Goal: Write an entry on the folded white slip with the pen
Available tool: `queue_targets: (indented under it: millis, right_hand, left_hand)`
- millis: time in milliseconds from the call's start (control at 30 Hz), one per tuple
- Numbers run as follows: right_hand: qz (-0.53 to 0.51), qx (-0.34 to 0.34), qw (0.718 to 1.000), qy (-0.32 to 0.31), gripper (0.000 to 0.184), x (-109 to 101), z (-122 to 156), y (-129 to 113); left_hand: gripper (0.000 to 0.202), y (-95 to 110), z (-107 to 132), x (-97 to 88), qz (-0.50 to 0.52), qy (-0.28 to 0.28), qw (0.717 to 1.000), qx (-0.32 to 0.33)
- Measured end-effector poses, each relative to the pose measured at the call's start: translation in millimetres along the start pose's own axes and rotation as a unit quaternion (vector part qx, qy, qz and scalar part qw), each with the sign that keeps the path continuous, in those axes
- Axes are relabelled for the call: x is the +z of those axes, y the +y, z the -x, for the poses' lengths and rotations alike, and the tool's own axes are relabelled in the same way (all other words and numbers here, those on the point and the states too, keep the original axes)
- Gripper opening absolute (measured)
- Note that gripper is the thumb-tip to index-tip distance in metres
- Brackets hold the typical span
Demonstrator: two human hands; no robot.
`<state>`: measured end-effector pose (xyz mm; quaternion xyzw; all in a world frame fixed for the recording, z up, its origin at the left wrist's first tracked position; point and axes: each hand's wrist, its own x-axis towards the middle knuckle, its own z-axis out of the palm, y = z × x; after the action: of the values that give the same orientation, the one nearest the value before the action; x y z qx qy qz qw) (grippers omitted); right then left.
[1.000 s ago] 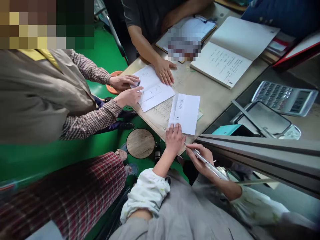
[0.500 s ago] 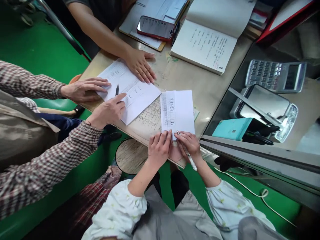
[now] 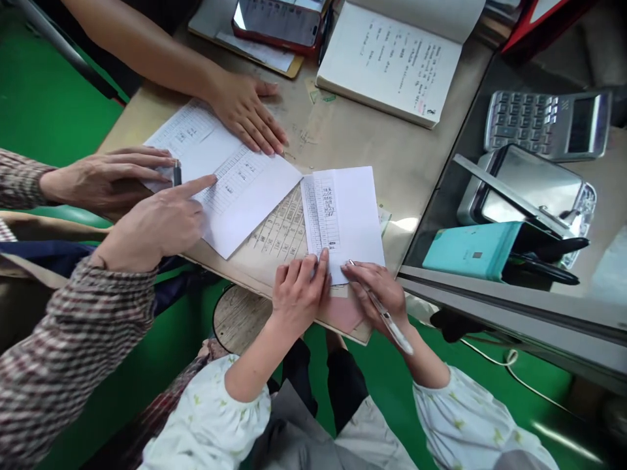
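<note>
A white sheet with a printed table and handwritten figures (image 3: 355, 219) lies at the desk's near corner. On its lower left edge rests my left hand (image 3: 300, 290), fingers extended and holding nothing. My right hand (image 3: 379, 297) grips a white pen (image 3: 394, 326), its tip close to the sheet's lower part and its barrel slanting back past the palm. Left of my sheet is a larger printed paper (image 3: 245, 196). A person in a checked sleeve touches it with a pointing finger (image 3: 164, 219) and holds a dark pen (image 3: 177, 172).
Another person's hand (image 3: 249, 111) lies flat on the larger paper. Beyond are an open notebook (image 3: 392, 65) and a phone (image 3: 277, 23). To the right stand a calculator (image 3: 546, 124), a metal device (image 3: 524, 186) and a teal pen box (image 3: 470, 251). A round stool (image 3: 240, 320) is below the desk.
The view has shifted a little closer. The checked-sleeve person's index finger now stretches onto the larger paper's table. My hands stay at my sheet, with the right still holding the pen.
</note>
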<state>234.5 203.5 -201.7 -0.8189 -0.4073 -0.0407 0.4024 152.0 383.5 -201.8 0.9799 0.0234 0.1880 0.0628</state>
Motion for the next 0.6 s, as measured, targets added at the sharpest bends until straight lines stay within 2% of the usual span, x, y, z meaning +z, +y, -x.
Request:
queue_targets:
  millis: [67,133,200,267,367,500,600]
  right_hand:
    - [-0.066,0.095,0.993,0.011,0.039,-7.2,-1.3,-8.2]
    - [-0.118,0.194,0.973,0.042,0.032,-11.5,-7.7,-16.3]
    - [-0.135,0.257,0.954,0.073,0.025,-10.6,-20.8,-20.9]
    - [-0.131,0.278,0.946,0.102,0.020,-4.6,-37.5,-19.5]
    - [-0.121,0.267,0.949,0.116,0.017,8.8,-56.2,-6.9]
    - [-0.135,0.264,0.951,0.091,0.023,19.1,-56.8,10.2]
    - [-0.176,0.275,0.941,0.086,0.025,16.7,-52.2,9.7]
  left_hand:
    - [0.036,0.9,-0.3,0.5,0.003,0.012,1.000,-0.002]
    - [0.035,2.1,0.2,1.5,0.003,0.019,1.000,-0.008]
    - [0.036,2.9,1.1,2.6,0.004,0.016,1.000,-0.013]
    - [0.037,3.0,1.5,3.5,0.007,0.005,1.000,-0.014]
    - [0.039,1.5,0.4,3.7,0.010,-0.006,1.000,-0.012]
    - [0.041,-1.5,-3.5,2.5,0.014,-0.011,1.000,-0.003]
    - [0.043,-2.9,-5.7,2.3,0.019,-0.014,1.000,0.003]
